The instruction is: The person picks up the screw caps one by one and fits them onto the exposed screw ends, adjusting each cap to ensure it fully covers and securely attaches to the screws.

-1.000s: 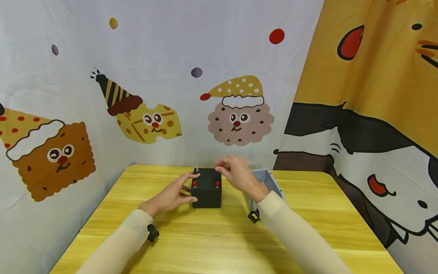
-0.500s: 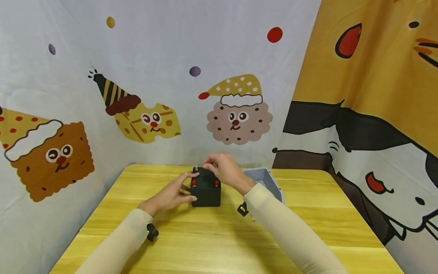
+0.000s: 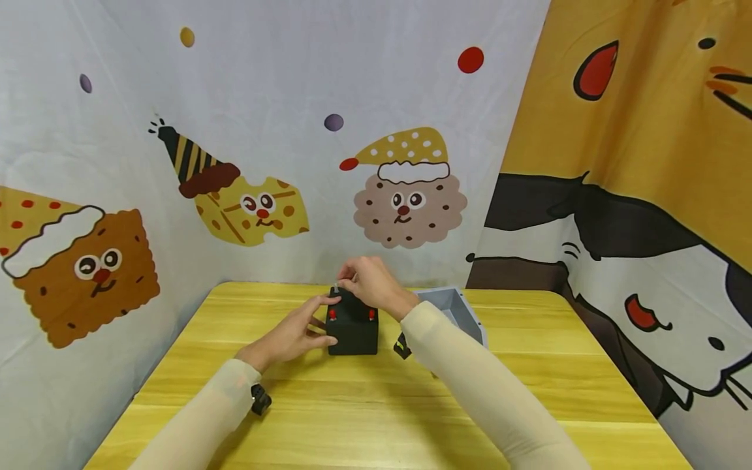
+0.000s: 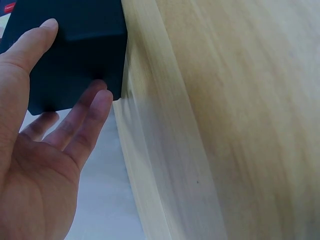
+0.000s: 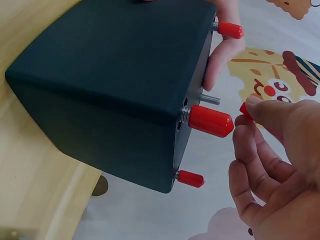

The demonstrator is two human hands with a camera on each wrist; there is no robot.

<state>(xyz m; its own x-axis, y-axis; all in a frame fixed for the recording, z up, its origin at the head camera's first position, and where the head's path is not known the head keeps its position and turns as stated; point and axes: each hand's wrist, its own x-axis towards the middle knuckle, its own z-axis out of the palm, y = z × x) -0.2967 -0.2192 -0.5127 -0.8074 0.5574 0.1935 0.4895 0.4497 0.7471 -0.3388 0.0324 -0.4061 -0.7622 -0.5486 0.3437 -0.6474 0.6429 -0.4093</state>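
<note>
A black box (image 3: 352, 341) stands on the table with threaded studs on its top. In the right wrist view red caps cover three of the studs: a near cap (image 5: 211, 121), a lower cap (image 5: 191, 179) and an upper cap (image 5: 230, 30). One bare metal stud (image 5: 211, 99) sticks out at the far left corner. Between thumb and index finger, my right hand (image 3: 373, 285) pinches another small red cap (image 5: 244, 109), close to that stud but apart from it. My left hand (image 3: 286, 334) holds the box at its left side, thumb on the front.
A grey plastic bin (image 3: 472, 318) stands right of the box, partly behind my right forearm; its contents are mostly hidden. The wooden table (image 3: 329, 418) ends at a printed cloth backdrop (image 3: 270, 78) behind the box.
My right hand has moved left over the box, from its far right corner to the bare stud at the far left. My left hand has stayed on the box.
</note>
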